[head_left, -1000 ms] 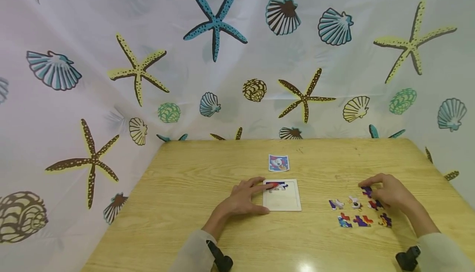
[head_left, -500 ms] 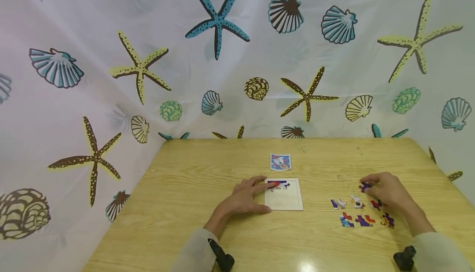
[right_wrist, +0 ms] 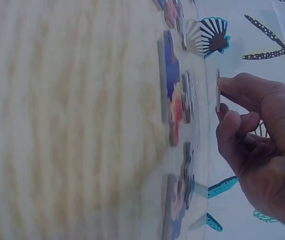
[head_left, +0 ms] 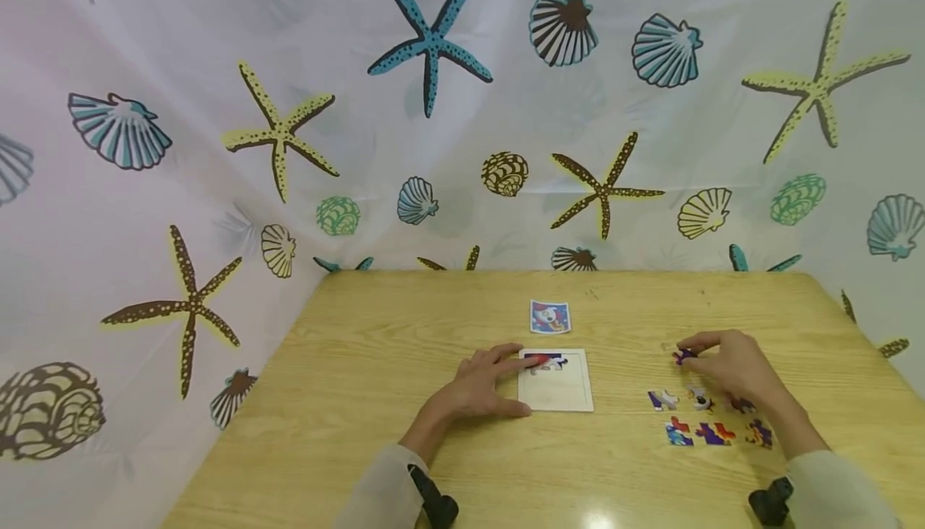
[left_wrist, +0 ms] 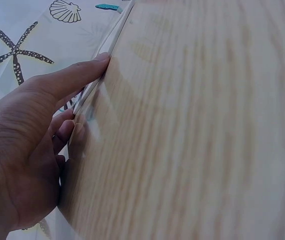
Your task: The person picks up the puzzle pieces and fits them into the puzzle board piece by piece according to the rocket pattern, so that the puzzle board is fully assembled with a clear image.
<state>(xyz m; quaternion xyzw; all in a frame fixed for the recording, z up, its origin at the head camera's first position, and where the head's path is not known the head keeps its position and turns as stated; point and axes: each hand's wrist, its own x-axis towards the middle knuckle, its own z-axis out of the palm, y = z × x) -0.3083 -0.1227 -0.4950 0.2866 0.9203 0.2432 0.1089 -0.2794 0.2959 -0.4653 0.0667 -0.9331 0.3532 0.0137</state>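
My left hand (head_left: 480, 384) rests at the left side of a square white puzzle board (head_left: 556, 392). Its index finger lies over a few joined puzzle pieces (head_left: 555, 363) in the upper left of the board, and the thumb touches near the lower left corner. The thumb also shows against the thin board edge in the left wrist view. Over on the right, my right hand (head_left: 737, 364) pinches a dark purple puzzle piece (head_left: 682, 357) between thumb and fingers. Seen edge-on in the right wrist view, that piece (right_wrist: 218, 92) is held above the wooden table.
Several loose puzzle pieces (head_left: 714, 433) lie in two rows below my right hand, which partly covers one. A small picture card (head_left: 550, 317) with a white cartoon animal lies behind the board. A curtain (head_left: 448, 152) printed with starfish and shells borders the wooden table (head_left: 405, 320).
My right hand has picked up the purple puzzle piece from the back of the loose group and moved left with it. The left hand stays on the board.
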